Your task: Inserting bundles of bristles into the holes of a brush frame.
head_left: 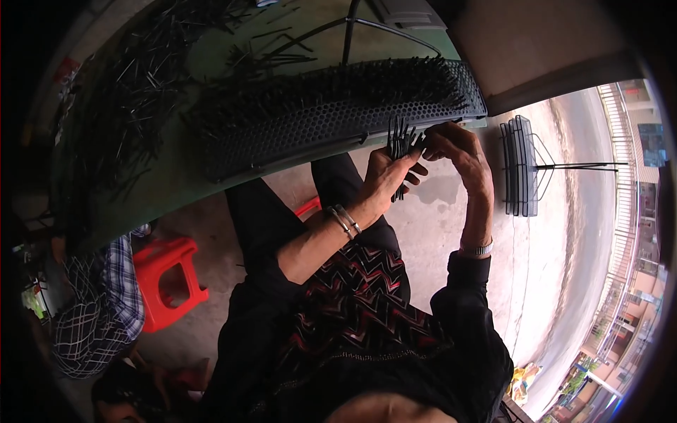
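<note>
Two bare hands meet just off the near edge of the green table [233,53]. The left hand [384,175] has its fingers clamped around a bundle of black sticks [400,137], which poke up beyond the thumb. The right hand [462,151] comes in beside it, fingers bent toward the bundle; from where I stand, I cannot tell whether they pinch a stick.

Behind the hands, a dark panel [296,134] full of small holes lies along the table, its far part thick with black bristles [338,88]. Loose sticks [144,88] are heaped farther left. Any print on the red packet [67,69] at the far left is too blurred to read. A red stool [169,282] is on the floor near someone in checked cloth [125,285], and a slatted rack [520,166] is off to the right.
</note>
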Action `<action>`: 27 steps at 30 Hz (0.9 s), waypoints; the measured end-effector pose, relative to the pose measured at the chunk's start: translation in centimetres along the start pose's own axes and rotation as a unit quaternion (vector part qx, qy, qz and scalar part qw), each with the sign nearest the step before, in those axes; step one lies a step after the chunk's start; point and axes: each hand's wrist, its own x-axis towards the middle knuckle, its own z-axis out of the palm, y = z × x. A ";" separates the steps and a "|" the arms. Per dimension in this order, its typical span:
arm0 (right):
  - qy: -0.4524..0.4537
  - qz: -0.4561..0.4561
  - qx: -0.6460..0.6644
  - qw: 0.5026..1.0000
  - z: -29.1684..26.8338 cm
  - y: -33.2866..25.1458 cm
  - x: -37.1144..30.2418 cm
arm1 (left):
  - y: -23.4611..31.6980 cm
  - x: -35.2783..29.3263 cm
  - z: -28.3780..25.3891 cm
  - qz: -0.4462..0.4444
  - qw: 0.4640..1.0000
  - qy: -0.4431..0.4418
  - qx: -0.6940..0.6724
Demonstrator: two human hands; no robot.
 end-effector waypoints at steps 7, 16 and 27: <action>0.042 -0.012 0.022 0.999 -0.1 0.6 -0.1 | -0.4 0.3 0.2 0.015 1.000 0.010 0.015; 0.078 -0.027 -0.001 0.997 -0.4 0.6 -0.3 | -0.4 0.8 -0.3 0.020 1.000 -0.013 -0.002; 0.218 -0.098 0.028 0.970 -1.6 -0.9 -0.4 | -0.6 1.4 -1.2 0.023 0.998 -0.040 0.032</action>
